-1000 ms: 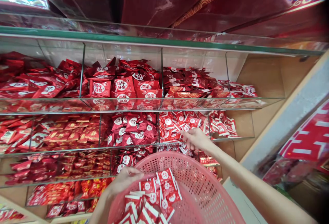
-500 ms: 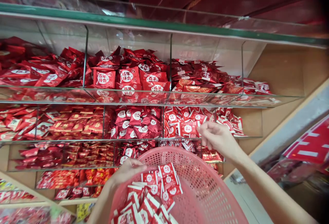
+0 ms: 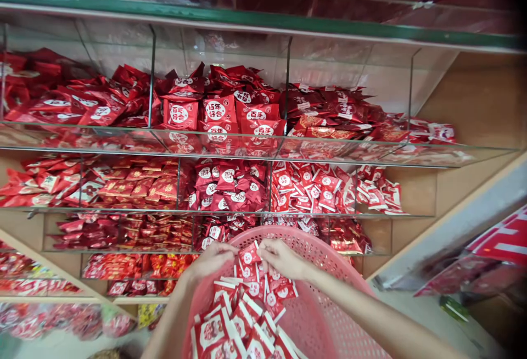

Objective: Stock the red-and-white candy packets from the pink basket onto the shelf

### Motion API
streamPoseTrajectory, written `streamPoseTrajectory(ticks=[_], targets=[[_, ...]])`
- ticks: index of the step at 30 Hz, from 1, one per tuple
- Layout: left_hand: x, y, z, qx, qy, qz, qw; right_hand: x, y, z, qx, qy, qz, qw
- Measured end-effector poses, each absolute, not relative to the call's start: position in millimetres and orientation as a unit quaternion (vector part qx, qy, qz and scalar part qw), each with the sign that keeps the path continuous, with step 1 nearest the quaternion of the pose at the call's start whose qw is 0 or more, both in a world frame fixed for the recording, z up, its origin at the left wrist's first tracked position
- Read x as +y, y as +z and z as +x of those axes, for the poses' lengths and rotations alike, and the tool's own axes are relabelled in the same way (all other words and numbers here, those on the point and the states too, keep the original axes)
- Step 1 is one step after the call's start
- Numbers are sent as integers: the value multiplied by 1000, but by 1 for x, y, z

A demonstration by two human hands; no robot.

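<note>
A pink perforated basket (image 3: pixel 325 293) stands below the shelves with many small red-and-white packets (image 3: pixel 247 320) inside. Above its contents, my right hand (image 3: pixel 280 257) pinches the right edge of one small red packet (image 3: pixel 248 254). The fingers of my left hand (image 3: pixel 216 258) are closed at that packet's left edge, near the basket's rim. Similar red-and-white packets (image 3: pixel 304 183) fill a shelf compartment just behind the basket.
Glass shelves (image 3: pixel 230 153) with upright dividers span the view, holding red packets (image 3: pixel 179 115) and dark pink packets (image 3: pixel 226 178). A slanted wooden side panel (image 3: pixel 457 183) is at the right. Red packaging (image 3: pixel 502 243) lies beyond it.
My right hand has moved from the shelf compartment down and left to the basket, where it now holds a packet beside my left hand. The view has shifted slightly.
</note>
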State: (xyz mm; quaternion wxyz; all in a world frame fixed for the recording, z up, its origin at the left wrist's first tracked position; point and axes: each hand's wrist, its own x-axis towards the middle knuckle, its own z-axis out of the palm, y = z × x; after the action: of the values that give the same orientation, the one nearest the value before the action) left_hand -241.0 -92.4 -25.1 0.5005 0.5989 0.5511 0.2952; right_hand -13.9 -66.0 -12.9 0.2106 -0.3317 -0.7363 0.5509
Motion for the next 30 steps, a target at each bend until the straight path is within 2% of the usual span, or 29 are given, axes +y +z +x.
streamPoseTrajectory(ticks=[6, 15, 24, 30], targets=[[-99, -12, -237, 518, 304, 600, 529, -66, -9, -14, -729, 569, -307, 226], [-96, -21, -240, 510, 304, 644, 483, -62, -32, -11, -712, 566, -336, 244], [-94, -26, -240, 504, 311, 634, 497, -58, -44, -10, -684, 587, -375, 216], [-96, -23, -237, 535, 296, 618, 494, -55, -48, 6, -575, 664, -455, 144]])
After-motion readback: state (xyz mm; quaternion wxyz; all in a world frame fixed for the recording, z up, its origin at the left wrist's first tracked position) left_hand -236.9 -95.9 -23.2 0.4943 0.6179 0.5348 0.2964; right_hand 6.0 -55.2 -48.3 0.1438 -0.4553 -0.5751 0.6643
